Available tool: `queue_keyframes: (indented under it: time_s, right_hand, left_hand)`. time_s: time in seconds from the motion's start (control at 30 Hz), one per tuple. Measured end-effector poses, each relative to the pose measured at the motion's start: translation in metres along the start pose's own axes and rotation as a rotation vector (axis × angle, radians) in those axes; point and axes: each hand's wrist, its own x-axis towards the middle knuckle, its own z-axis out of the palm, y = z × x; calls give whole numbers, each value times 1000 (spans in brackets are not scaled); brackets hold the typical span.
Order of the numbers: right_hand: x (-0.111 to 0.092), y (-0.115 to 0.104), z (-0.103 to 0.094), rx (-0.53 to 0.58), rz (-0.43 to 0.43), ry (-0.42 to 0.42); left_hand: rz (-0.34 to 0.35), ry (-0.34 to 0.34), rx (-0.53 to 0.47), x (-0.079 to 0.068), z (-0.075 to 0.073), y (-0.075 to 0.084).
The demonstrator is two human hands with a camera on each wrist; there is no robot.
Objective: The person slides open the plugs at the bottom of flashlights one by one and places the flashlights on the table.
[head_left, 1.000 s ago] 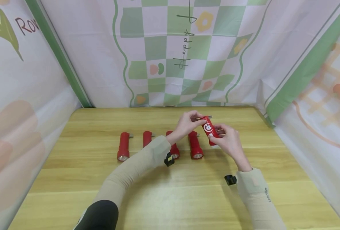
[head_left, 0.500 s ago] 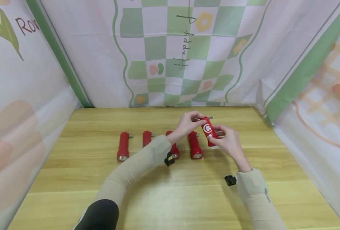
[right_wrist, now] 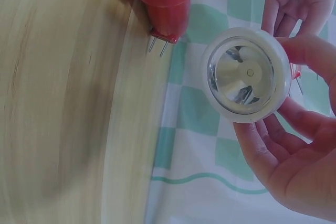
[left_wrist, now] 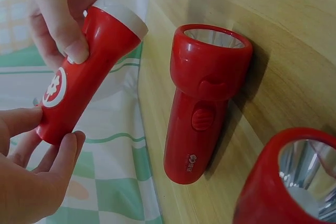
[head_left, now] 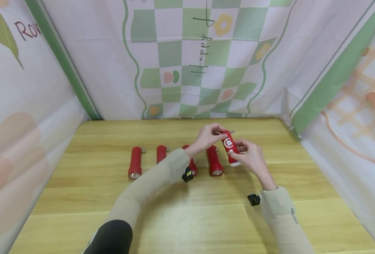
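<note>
Both hands hold one red flashlight point(head_left: 228, 143) above the right part of the table. It has a white head rim, a round white flower emblem and metal plug prongs at its tail. My left hand point(head_left: 206, 140) pinches the tail end between thumb and fingers. The head end is gripped by my right hand point(head_left: 251, 157), its thumb on the emblem side. In the left wrist view the flashlight point(left_wrist: 86, 72) slants with its head up and to the right. The right wrist view looks straight into its clear lens point(right_wrist: 245, 74), with the body mostly hidden behind.
Several all-red flashlights lie in a row on the wooden table point(head_left: 187, 218): one at far left point(head_left: 135, 161), two partly covered by the left arm, and one point(head_left: 214, 161) just left of the held one. Patterned cloth point(head_left: 171, 93) hangs behind the table's far edge.
The held flashlight has sunk slightly and its head end has tipped a little toward me, so more of the white rim shows. Both hands keep their grip; the row lies as before.
</note>
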Motion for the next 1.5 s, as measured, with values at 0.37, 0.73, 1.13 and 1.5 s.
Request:
queue_keyframes:
  time_s: [0.37, 0.73, 1.13, 1.5]
  right_hand:
    - [-4, 4, -2, -14, 22, -18]
    - [-6, 4, -5, -32, 81, -28]
    - [-3, 8, -7, -48, 105, -59]
    - [-5, 9, -11, -69, 108, -78]
  left_hand:
    - [-16, -46, 57, 5, 5, 2]
    - [-14, -69, 121, 11, 14, -3]
    - [-41, -116, 149, 16, 19, -5]
    - [-38, -149, 180, 21, 28, -4]
